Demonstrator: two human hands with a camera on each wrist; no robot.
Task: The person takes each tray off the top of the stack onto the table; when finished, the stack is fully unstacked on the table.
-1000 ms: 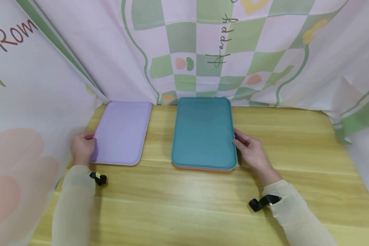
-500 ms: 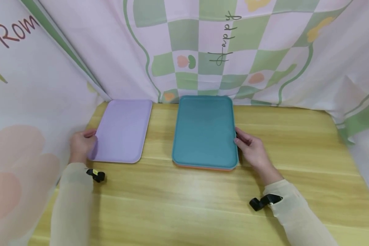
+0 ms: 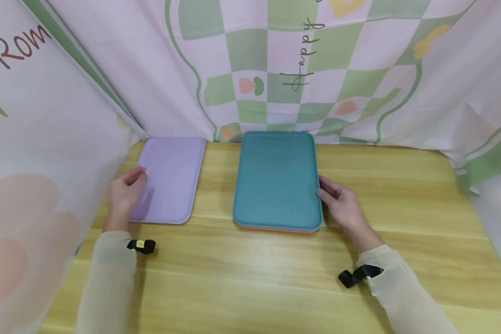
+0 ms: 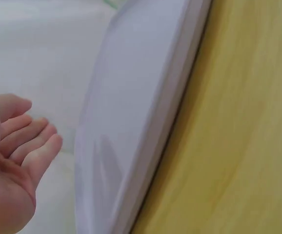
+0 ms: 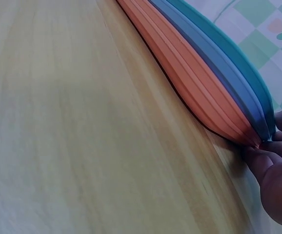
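On the left a purple tray [image 3: 171, 181] lies flat on the table. My left hand [image 3: 127, 192] hovers over its left edge with loosely bent fingers and nothing in them; the left wrist view shows the hand [image 4: 19, 156] apart from the tray [image 4: 126, 87], its palm bare. A stack of trays stands in the middle, a teal tray [image 3: 277, 181] on top. Below it the right wrist view shows a blue tray [image 5: 214, 73] and orange trays [image 5: 190, 78]. My right hand [image 3: 342, 202] grips the stack's right side, thumb at the teal rim and fingers against the lower edges.
A wooden table [image 3: 250, 278] carries both the purple tray and the stack. A patterned cloth [image 3: 284, 60] hangs right behind them, and another cloth [image 3: 46, 153] hangs close on the left. A strip of bare wood separates the purple tray from the stack.
My left hand has let go of the purple tray's left edge and moved up and right over it. The right hand keeps its place at the stack. The trays have not moved.
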